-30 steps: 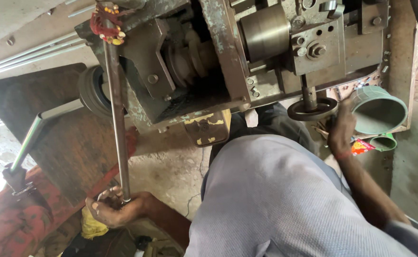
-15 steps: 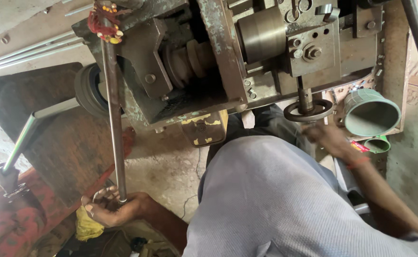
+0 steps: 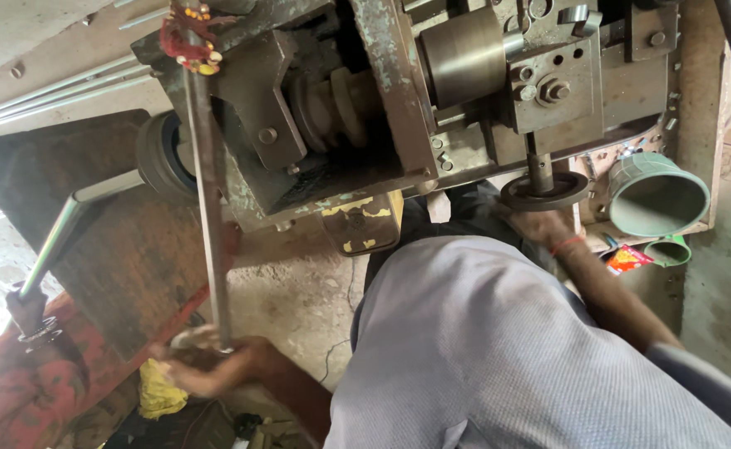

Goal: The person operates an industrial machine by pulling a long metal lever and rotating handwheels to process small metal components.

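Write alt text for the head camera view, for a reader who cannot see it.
Seen from above, a person in a grey shirt leans over a worn metal machine. The left hand grips the lower end of a long steel rod; the right hand reaches a dark round handwheel. A green cup lies beside it.

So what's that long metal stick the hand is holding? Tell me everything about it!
The long rod is a thin, dull grey metal bar, rusty-looking. It runs nearly straight from the machine's top, where red and yellow threads are tied round it, toward the floor. The left hand grips its lower end. Its top end is cut off from view.
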